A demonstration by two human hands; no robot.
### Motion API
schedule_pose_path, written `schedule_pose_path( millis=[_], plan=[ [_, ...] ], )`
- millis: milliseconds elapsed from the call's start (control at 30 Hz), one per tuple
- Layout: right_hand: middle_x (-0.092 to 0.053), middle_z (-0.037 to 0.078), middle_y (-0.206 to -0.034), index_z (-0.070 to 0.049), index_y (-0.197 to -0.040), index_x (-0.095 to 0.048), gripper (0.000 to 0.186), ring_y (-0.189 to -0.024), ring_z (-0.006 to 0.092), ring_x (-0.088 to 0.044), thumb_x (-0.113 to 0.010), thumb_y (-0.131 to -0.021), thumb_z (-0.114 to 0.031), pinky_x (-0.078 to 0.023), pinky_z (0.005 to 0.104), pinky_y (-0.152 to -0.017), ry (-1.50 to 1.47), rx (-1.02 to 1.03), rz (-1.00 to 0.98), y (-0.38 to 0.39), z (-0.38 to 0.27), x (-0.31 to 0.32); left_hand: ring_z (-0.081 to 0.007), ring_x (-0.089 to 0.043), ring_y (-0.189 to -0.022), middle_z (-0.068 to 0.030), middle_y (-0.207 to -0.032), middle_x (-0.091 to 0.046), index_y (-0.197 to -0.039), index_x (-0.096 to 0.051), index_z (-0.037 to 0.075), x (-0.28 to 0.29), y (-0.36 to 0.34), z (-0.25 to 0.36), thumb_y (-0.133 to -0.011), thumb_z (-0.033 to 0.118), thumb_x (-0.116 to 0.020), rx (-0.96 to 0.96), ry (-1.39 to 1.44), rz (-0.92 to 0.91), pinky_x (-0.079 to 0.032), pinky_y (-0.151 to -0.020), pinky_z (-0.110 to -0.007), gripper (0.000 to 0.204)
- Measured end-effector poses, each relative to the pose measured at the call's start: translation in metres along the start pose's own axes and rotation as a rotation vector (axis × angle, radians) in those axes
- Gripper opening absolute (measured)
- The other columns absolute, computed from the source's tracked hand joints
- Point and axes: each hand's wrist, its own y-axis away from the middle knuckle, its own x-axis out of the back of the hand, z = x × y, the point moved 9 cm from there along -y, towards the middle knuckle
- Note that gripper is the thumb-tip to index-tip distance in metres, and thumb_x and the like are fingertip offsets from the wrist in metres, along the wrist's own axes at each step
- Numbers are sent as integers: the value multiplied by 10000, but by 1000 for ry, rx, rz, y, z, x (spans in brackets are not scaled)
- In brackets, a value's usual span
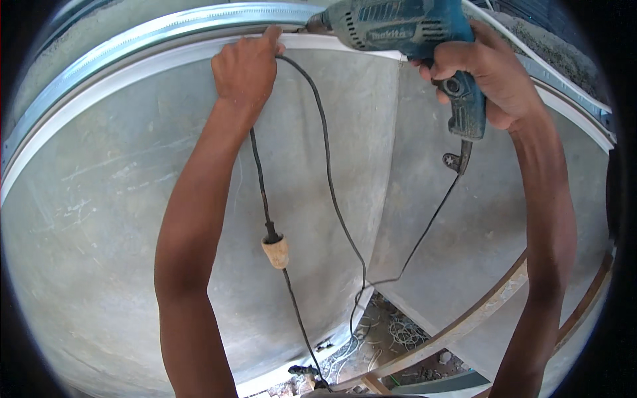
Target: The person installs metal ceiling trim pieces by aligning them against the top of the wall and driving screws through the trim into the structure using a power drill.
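A blue and black power drill (411, 30) is in my right hand (494, 76), whose fingers wrap round its grip near the trigger. Its chuck points left, and the tip meets the white and metal edging just beside my left hand (247, 69). That hand is closed at the edge of the grey panel, index finger stretched toward the drill tip. A black power cord (324, 126) loops out from under the left palm, so it seems gripped there; the fingers' undersides are hidden. Lower down, a black plug sits in a beige socket connector (276, 252).
A shiny perforated metal channel (152, 36) curves along the top, beside a white strip (106, 76). Large grey panels (133, 186) stretch below. Wooden bars (464, 318) cross at lower right, above a floor littered with tangled wire (405, 331). The drill's own cord (424, 242) hangs between my arms.
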Motion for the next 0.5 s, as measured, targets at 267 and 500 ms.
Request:
schedule_pose_path(
  millis=[267,500],
  plan=[
    [-610,73,-821,12,-1007,-628,350,-711,134,-579,-651,-679,-107,-489,297,-556,19,-55,71,-4,-8,7,-347,-709,-753,-132,-788,-717,-1177,-676,219,1,-3,0,-945,304,-630,-5,83,-42,-516,-630,-508,251],
    [-666,117,-899,41,-1210,-571,551,-768,169,-636,-623,-674,-74,-526,317,-559,105,-89,41,-4,-13,0,-337,-706,-745,-125,-803,-719,-1148,-674,201,-2,-3,4,-947,312,-624,-22,107,-28,-512,-620,-501,235]
  ],
)
